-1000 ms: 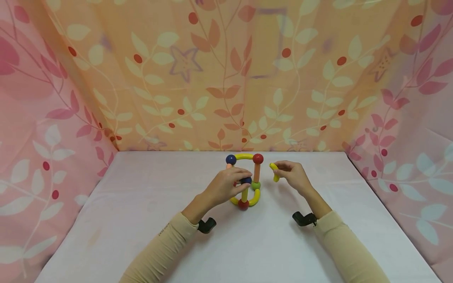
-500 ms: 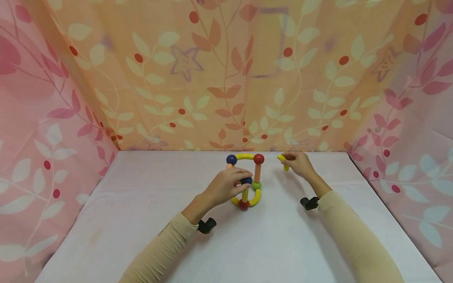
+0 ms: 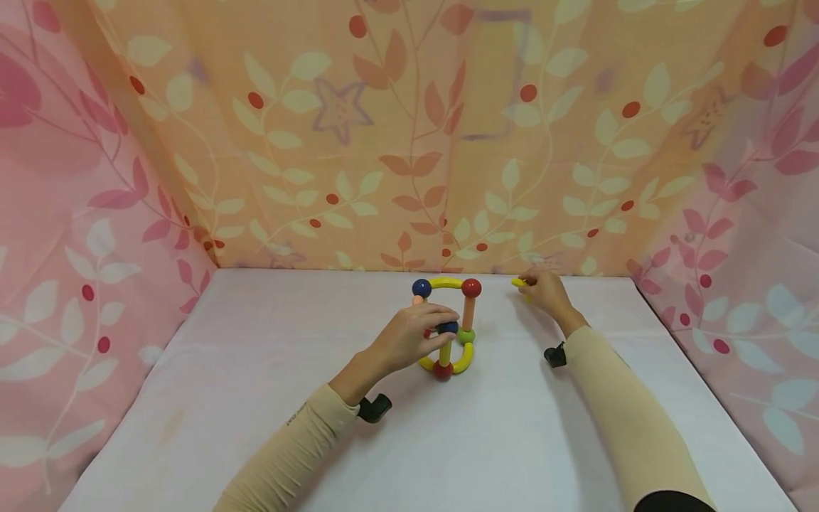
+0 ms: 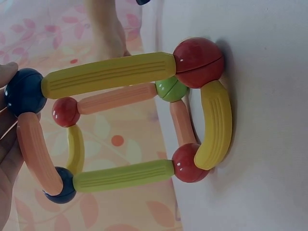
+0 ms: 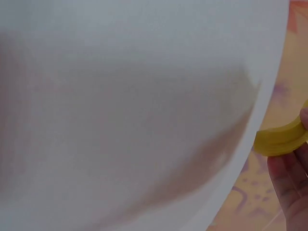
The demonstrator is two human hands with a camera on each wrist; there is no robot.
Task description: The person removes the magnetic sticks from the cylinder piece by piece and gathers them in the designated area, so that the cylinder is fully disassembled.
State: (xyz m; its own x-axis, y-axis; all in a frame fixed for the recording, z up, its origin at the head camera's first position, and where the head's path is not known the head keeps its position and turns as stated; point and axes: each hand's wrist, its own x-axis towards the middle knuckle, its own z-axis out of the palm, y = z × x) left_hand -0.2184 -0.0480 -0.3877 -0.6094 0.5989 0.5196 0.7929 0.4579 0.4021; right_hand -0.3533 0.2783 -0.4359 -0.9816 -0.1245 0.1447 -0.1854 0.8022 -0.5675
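Observation:
A frame built from coloured balls and rods stands upright on the table. My left hand (image 3: 409, 337) holds its near top blue ball (image 4: 25, 92) between fingers and thumb. From that ball a straight yellow rod (image 4: 110, 74) runs down to a red ball (image 4: 199, 62), and a curved orange rod (image 4: 39, 154) links it to another blue ball (image 3: 421, 288). The opposite top corner is a red ball (image 3: 471, 288). Apart from the frame, at the back right, my right hand (image 3: 549, 293) pinches a curved yellow rod (image 5: 281, 138), partly hidden by the fingers in the head view.
A white cloth covers the table (image 3: 288, 441). Its back edge meets a patterned orange curtain (image 3: 288, 178), and pink patterned cloth (image 3: 761, 284) hangs at either side. Dark wrist-worn devices (image 3: 376, 408) stick out from both forearms.
My right hand has moved away from the frame, back and to the right, carrying the curved yellow rod. The left hand has kept its grip on the blue ball.

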